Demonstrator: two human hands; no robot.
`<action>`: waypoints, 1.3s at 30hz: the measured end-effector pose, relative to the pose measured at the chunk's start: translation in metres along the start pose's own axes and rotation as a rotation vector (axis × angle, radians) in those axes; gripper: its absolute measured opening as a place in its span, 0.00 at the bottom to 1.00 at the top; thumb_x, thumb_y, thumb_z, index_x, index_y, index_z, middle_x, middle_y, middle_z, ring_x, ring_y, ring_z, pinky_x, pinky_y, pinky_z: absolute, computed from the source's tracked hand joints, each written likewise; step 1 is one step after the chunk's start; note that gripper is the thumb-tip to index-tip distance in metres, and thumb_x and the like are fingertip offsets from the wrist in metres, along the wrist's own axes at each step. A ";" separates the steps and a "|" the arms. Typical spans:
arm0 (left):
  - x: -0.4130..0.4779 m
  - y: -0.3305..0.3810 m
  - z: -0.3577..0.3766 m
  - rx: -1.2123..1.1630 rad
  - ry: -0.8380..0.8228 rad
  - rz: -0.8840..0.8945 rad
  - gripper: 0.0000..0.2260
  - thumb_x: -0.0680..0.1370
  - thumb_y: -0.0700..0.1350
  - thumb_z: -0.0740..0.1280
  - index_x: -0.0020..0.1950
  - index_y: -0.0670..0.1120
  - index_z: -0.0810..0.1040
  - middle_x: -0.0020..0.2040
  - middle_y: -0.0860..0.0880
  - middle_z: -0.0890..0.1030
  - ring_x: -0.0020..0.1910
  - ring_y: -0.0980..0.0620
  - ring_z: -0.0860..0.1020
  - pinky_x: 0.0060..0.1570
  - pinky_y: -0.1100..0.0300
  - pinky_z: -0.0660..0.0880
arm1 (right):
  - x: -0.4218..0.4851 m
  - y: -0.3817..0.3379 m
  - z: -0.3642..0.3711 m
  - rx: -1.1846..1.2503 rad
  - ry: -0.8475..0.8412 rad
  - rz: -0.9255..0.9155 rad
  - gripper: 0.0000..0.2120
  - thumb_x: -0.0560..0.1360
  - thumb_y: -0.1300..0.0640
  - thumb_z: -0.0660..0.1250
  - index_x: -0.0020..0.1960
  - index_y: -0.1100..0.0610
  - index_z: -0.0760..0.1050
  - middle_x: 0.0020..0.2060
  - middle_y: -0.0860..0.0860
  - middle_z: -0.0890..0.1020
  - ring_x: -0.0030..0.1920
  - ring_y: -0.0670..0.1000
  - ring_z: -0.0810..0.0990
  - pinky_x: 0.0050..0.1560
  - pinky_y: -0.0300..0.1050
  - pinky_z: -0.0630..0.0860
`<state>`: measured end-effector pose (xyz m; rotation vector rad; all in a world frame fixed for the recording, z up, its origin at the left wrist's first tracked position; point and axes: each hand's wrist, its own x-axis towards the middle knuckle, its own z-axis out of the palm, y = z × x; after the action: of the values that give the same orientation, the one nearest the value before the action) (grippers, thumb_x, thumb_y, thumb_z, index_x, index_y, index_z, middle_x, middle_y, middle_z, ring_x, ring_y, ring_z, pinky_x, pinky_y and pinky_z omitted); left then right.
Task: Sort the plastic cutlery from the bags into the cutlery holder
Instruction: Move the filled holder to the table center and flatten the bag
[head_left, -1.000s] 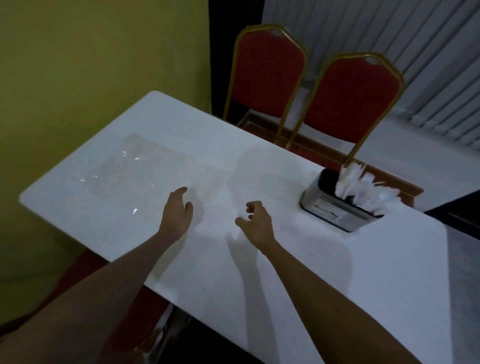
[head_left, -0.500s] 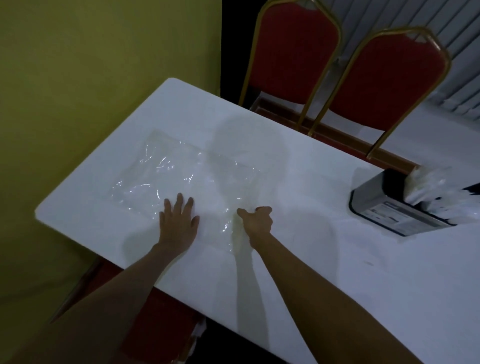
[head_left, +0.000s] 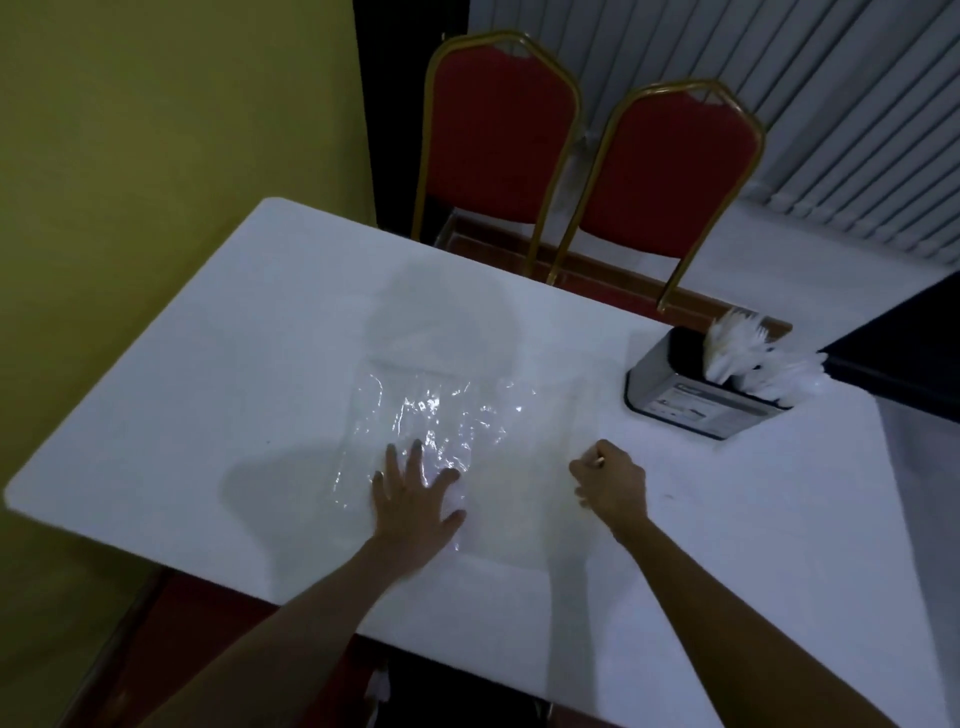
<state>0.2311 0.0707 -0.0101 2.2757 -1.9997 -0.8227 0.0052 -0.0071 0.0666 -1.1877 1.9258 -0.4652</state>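
An empty clear plastic bag (head_left: 441, 415) lies flat on the white table (head_left: 234, 364). My left hand (head_left: 415, 499) presses palm-down on the bag's near part, fingers spread. My right hand (head_left: 613, 480) is curled at the bag's right edge, and its fingers seem to pinch the plastic. At the table's far right stands the grey rectangular cutlery holder (head_left: 696, 405), packed with white plastic cutlery (head_left: 753, 358) sticking out of its top.
Two red chairs with gold frames (head_left: 498, 135) (head_left: 670, 171) stand behind the table's far edge. A yellow wall (head_left: 156, 130) runs along the left. The table's near edge is just under my forearms.
The bag now lies nearer the table's middle, stretched between my hands. My hands have moved apart, the left flat on the bag and the right at its right edge. The view swung left, then partly back.
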 end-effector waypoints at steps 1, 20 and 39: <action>-0.003 0.013 0.004 -0.013 -0.048 0.009 0.22 0.74 0.61 0.62 0.67 0.62 0.64 0.78 0.45 0.42 0.75 0.34 0.40 0.71 0.39 0.49 | -0.001 0.001 -0.014 -0.024 0.011 -0.018 0.07 0.72 0.60 0.68 0.39 0.62 0.72 0.33 0.57 0.80 0.31 0.55 0.81 0.37 0.53 0.82; 0.009 -0.030 -0.043 -0.809 0.259 -0.578 0.21 0.77 0.61 0.61 0.55 0.45 0.77 0.49 0.47 0.81 0.52 0.45 0.77 0.53 0.56 0.70 | -0.025 -0.045 0.106 -0.249 -0.681 -0.385 0.15 0.82 0.53 0.55 0.60 0.56 0.76 0.58 0.57 0.80 0.58 0.57 0.77 0.63 0.50 0.73; -0.003 -0.008 -0.044 -1.139 -0.002 -0.120 0.11 0.68 0.33 0.75 0.44 0.36 0.74 0.39 0.47 0.80 0.37 0.54 0.77 0.36 0.66 0.74 | -0.009 0.007 0.020 0.310 -0.299 0.118 0.25 0.67 0.49 0.78 0.58 0.56 0.72 0.54 0.52 0.78 0.47 0.48 0.78 0.37 0.39 0.74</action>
<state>0.2552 0.0606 0.0264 1.6485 -0.9034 -1.4436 0.0187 0.0065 0.0541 -0.8824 1.5901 -0.4738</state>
